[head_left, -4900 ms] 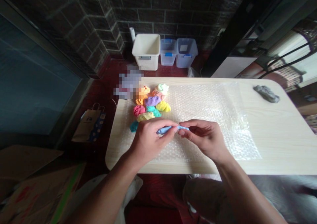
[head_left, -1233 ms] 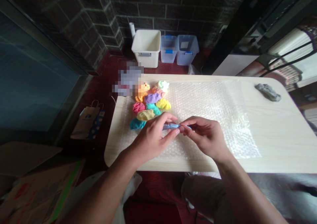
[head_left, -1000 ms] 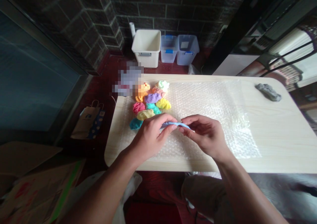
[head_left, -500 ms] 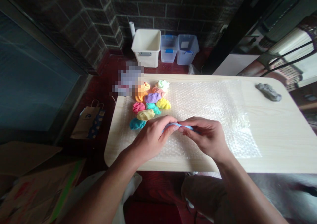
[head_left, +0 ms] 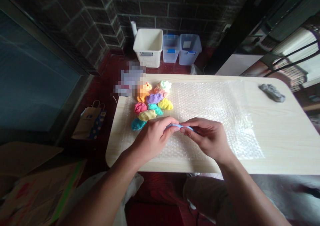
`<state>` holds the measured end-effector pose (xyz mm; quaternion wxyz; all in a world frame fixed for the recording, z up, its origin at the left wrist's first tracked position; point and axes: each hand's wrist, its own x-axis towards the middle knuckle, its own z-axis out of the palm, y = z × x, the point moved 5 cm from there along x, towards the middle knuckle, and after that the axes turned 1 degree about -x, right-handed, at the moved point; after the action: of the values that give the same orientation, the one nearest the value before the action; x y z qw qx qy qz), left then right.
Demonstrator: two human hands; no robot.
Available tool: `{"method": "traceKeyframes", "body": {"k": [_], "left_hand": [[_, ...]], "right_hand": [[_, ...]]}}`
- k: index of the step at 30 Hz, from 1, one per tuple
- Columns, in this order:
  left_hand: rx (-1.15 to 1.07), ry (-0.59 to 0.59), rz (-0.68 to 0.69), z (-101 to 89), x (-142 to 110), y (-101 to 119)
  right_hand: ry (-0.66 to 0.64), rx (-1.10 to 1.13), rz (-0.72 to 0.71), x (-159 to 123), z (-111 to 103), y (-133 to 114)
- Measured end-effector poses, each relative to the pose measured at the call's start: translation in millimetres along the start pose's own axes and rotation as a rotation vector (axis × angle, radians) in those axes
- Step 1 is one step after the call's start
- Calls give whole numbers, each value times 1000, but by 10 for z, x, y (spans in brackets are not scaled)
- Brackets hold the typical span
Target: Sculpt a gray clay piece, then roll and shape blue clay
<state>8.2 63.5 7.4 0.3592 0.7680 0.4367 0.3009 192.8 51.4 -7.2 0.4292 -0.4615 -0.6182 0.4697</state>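
My left hand [head_left: 152, 136] and my right hand [head_left: 208, 134] meet over the bubble wrap [head_left: 205, 99], with the fingertips almost touching. Between thumbs and fingers both hands pinch a thin strip of light-blue modelling clay [head_left: 178, 126]; much of it is hidden by the fingers. Left of the hands lie several soft lumps of the same kind, among them a teal lump [head_left: 138, 124], a pale yellow lump [head_left: 148, 115], a red lump [head_left: 140, 107], a purple lump [head_left: 154, 98] and a bright yellow lump [head_left: 165, 104].
A grey lump [head_left: 272, 93] lies at the right of the wooden table [head_left: 287, 136]. Behind the table stand a white bin [head_left: 151, 58] and two clear bins, one being a bluish box [head_left: 190, 54]. A paper bag [head_left: 86, 122] and a cardboard box [head_left: 37, 186] sit to the left.
Both hands hold nearly the same place and grip. The blue strip shows slightly differently between the fingers. The lumps stay where they were.
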Motion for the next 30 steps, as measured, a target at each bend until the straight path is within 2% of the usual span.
{"method": "traceKeyframes", "body": {"k": [3, 6, 10, 13, 16, 20, 24, 27, 30], "left_hand": [[28, -29, 14, 10, 0, 21], [1, 0, 26, 1, 4, 51], [-98, 32, 15, -7, 12, 61], [-87, 38, 16, -17, 17, 64], [-98, 53, 11, -25, 12, 60], [-219, 57, -37, 13, -7, 2], [-314, 23, -87, 60, -9, -52], [-312, -18, -102, 53, 8, -39], [-285, -7, -112, 10, 23, -17]], "right_hand": [[-7, -44, 4, 4, -5, -9], [-5, -60, 1, 14, -4, -27], [6, 45, 54, 15, -5, 15], [-16, 117, 99, 2, 7, 61], [-11, 146, 98, -1, 4, 64], [16, 188, 85, 14, -12, 39], [18, 206, 71, 23, -36, 27], [19, 177, 88, 21, -50, 44], [15, 145, 113, 18, -46, 60]]}}
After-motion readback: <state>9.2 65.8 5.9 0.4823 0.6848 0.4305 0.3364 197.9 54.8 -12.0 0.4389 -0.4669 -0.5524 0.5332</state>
